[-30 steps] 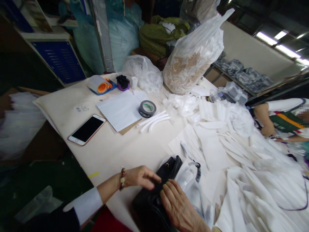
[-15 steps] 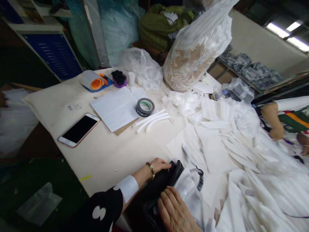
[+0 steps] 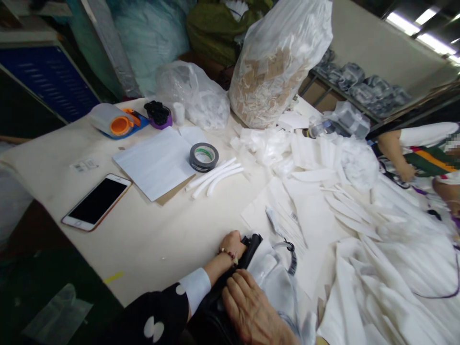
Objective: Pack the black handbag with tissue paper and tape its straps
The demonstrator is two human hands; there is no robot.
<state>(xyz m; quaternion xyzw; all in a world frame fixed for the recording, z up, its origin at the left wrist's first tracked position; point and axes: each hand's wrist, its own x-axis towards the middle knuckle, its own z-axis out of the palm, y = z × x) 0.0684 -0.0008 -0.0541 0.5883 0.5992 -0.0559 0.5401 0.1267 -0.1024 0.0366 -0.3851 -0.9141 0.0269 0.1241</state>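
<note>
Black bag [image 3: 212, 316] at near edge of counter [image 3: 154, 235] — could slip off if tugged. Right hand [image 3: 247, 304]: fingers clutch bag. Left hand [image 3: 233, 244]: fingers mostly hidden, can't tell grip — loose hold might tip bag.

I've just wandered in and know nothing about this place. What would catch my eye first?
Probably the tall, clear plastic bag stuffed with brown and white scraps, standing at the back of the pale table. Next, the black bag at the near edge, with the left hand and right hand on it. The black-screened phone also stands out, lying toward the table's left side.
</note>
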